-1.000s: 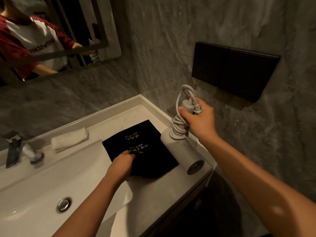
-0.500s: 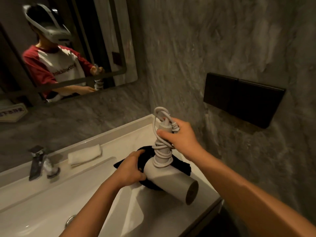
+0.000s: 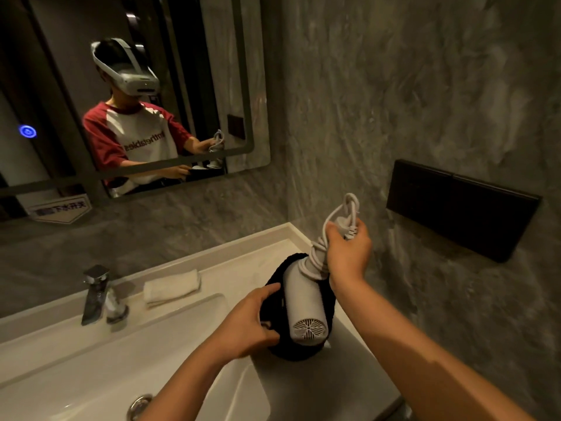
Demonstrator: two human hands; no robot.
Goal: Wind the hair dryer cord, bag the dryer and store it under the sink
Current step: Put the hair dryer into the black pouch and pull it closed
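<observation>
The white hair dryer (image 3: 303, 302) hangs barrel-down over the right end of the counter, its grille facing me. Its white cord (image 3: 340, 218) is wound around the handle, with a loop sticking up. My right hand (image 3: 347, 253) grips that wrapped handle. The black cloth bag (image 3: 270, 314) bunches around and behind the dryer's barrel. My left hand (image 3: 250, 322) holds the bag's left edge, fingers curled into the fabric.
The white sink basin (image 3: 91, 366) with its drain (image 3: 138, 405) lies at the lower left, a chrome faucet (image 3: 95, 294) behind it. A folded white towel (image 3: 171, 287) rests on the counter ledge. A mirror (image 3: 127, 95) and a black wall panel (image 3: 461, 208) hang above.
The bag has left the counter and been gathered up by my left hand. My right hand has brought the dryer over it, barrel now inside the bag's folds. The view tilted upward.
</observation>
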